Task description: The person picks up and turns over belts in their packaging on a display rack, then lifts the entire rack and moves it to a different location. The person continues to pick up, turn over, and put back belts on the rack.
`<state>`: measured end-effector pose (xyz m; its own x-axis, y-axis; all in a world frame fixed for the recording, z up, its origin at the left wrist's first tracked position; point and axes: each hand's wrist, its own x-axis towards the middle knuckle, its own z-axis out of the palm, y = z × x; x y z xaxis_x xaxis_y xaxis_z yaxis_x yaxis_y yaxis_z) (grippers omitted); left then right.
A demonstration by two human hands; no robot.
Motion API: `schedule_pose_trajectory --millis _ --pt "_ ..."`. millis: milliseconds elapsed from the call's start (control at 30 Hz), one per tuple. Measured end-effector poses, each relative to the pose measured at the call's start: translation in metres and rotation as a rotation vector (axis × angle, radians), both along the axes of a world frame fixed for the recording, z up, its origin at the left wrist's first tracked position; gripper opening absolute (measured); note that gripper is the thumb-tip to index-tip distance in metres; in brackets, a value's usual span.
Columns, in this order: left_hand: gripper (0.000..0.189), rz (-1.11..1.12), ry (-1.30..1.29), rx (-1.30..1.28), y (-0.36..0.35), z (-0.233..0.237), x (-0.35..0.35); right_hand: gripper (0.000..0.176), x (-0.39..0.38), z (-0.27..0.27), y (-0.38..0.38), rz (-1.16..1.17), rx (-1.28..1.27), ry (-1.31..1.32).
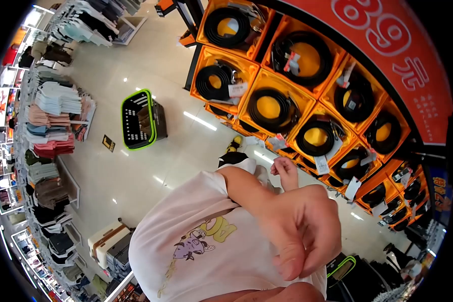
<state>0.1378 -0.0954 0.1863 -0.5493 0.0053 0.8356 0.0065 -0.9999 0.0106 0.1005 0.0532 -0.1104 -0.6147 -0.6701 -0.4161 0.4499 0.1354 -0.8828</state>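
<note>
My left hand (307, 231) is close to the camera, in front of my white T-shirt (211, 261) with its cartoon print. Its fingers are curled in and the thumb lies against them; I see nothing held. Farther off, partly behind that hand, my right hand (285, 171) hangs with fingers loosely curled, and nothing shows in it. It is nearest to a rack of coiled black belts (272, 109) in orange boxes with white tags. Neither hand touches the belts. Skin at the bottom edge is too close to make out.
A black shopping basket (158, 121) with a green rim stands on the shiny floor (95, 166). Hanging clothes (50, 131) line the left side. Suitcases (108, 246) stand at lower left. A red price sign (387, 40) tops the belt rack. Another green-edged item (342, 267) is at lower right.
</note>
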Motion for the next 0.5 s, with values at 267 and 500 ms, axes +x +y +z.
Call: schedule_pose_trajectory --millis 267,500 --pt "0.016 0.009 -0.021 0.085 -0.088 -0.012 0.021 0.019 0.013 0.047 -0.108 0.197 0.124 0.015" --pt "0.010 0.092 0.060 0.191 -0.138 -0.024 0.005 0.023 0.023 0.060 -0.155 0.462 0.262 0.221"
